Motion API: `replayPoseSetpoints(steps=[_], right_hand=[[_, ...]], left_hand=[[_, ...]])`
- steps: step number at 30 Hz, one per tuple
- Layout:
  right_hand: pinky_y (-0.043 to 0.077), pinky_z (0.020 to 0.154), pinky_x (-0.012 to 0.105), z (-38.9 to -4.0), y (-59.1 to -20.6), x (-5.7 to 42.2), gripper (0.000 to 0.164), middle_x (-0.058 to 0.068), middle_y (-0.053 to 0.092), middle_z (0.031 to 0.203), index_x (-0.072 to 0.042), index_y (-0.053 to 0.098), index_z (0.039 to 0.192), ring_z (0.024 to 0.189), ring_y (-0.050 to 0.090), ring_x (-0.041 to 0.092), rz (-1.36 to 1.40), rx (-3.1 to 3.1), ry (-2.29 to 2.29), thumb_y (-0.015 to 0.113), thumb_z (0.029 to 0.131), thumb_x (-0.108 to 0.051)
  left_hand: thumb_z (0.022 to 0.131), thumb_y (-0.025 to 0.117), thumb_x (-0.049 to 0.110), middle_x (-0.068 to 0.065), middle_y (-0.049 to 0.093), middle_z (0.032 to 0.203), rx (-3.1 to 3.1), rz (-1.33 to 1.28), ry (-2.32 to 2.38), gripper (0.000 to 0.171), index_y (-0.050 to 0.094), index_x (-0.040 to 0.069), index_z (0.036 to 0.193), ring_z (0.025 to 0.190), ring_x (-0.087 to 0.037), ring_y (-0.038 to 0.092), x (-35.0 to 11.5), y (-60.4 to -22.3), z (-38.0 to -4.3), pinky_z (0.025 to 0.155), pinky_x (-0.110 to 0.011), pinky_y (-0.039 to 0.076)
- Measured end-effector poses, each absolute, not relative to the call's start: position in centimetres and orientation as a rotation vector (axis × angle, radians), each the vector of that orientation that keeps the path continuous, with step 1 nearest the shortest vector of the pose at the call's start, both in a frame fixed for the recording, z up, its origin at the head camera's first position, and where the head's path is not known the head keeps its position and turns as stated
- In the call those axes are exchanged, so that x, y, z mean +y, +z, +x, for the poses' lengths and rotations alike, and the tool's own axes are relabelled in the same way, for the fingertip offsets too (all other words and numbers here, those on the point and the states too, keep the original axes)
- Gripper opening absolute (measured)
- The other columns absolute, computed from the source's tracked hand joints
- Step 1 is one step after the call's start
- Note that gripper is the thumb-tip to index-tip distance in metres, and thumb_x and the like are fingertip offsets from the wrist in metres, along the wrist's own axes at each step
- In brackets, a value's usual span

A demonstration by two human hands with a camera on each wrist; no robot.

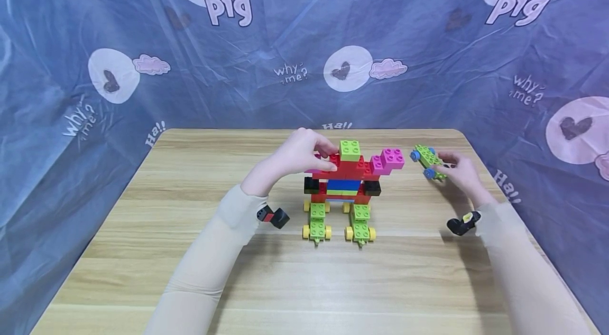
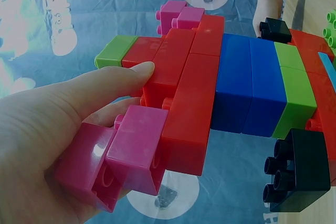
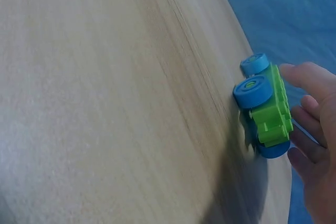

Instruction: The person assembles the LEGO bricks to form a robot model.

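A figure of toy building bricks point(image 1: 343, 170) stands on the table on two lime green wheeled bases point(image 1: 317, 226) with yellow wheels. Its body is red, blue and green, with a lime brick on top, black side bricks and pink arm bricks point(image 2: 137, 135). My left hand point(image 1: 304, 151) grips its upper left side, thumb point(image 2: 121, 80) over the red bricks and the pink arm within the palm. Further right, a lime green toy car base point(image 3: 270, 111) with blue wheels stands on the table. Beside it is my right hand point(image 3: 317, 114), fingers loosely bent and the fingertips close to it; firm contact cannot be made out.
The wooden table point(image 1: 157, 229) ends at a blue printed cloth point(image 1: 285, 34) at the back and sides. The car base is near the table's right edge. Small black devices point(image 1: 273, 216) sit at both wrists.
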State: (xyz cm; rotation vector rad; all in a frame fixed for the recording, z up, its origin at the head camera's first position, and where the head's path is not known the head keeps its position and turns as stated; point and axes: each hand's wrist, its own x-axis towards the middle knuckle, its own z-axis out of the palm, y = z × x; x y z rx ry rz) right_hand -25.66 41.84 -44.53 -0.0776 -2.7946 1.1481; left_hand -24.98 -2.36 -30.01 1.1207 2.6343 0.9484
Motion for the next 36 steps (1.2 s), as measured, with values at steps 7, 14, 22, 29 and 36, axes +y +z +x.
replayPoseSetpoints(steps=[7, 14, 22, 29, 36], right_hand=[[0.035, 0.079, 0.011, -25.91, -44.8, 41.81, 0.059, 0.038, 0.049, 0.129, 0.015, 0.044, 0.132, 0.114, 0.05, 0.044, -0.056, -2.809, 1.128, 0.062, 0.093, -0.026], [0.036, 0.075, 0.012, -25.89, -45.17, 41.89, 0.06, 0.036, 0.053, 0.125, 0.013, 0.045, 0.133, 0.096, 0.05, 0.016, -0.095, -2.849, 1.102, 0.059, 0.095, -0.031], [0.036, 0.074, 0.014, -26.04, -45.36, 41.93, 0.058, 0.035, 0.053, 0.126, 0.011, 0.046, 0.134, 0.093, 0.048, 0.008, -0.086, -2.855, 1.114, 0.056, 0.097, -0.032], [0.037, 0.072, 0.01, -26.05, -45.48, 42.01, 0.051, 0.036, 0.056, 0.12, 0.013, 0.05, 0.129, 0.079, 0.04, -0.015, -0.013, -2.816, 1.12, 0.06, 0.094, -0.022], [0.037, 0.071, 0.01, -26.04, -45.46, 41.9, 0.052, 0.035, 0.056, 0.12, 0.011, 0.05, 0.131, 0.078, 0.041, -0.014, -0.012, -2.829, 1.117, 0.061, 0.093, -0.024]], left_hand=[[0.079, 0.08, 0.026, -0.004, 0.073, 0.108, 2.634, 1.113, 0.951, 0.04, 0.072, 0.008, 0.113, 0.093, -0.012, 0.068, -2.39, -30.09, -24.97, 0.079, -0.021, 0.054], [0.079, 0.08, 0.027, -0.004, 0.073, 0.109, 2.634, 1.116, 0.948, 0.04, 0.072, 0.008, 0.113, 0.095, -0.012, 0.068, -2.39, -30.14, -24.98, 0.08, -0.021, 0.054], [0.079, 0.08, 0.027, -0.004, 0.073, 0.109, 2.64, 1.12, 0.939, 0.04, 0.072, 0.008, 0.114, 0.096, -0.013, 0.068, -2.41, -30.13, -25.01, 0.081, -0.022, 0.054], [0.079, 0.08, 0.027, -0.004, 0.073, 0.109, 2.637, 1.112, 0.947, 0.04, 0.072, 0.008, 0.114, 0.095, -0.013, 0.068, -2.3, -30.16, -25.03, 0.08, -0.021, 0.054], [0.079, 0.08, 0.027, -0.004, 0.073, 0.109, 2.634, 1.101, 0.953, 0.04, 0.071, 0.008, 0.114, 0.096, -0.013, 0.068, -2.33, -30.16, -24.99, 0.08, -0.021, 0.054]])
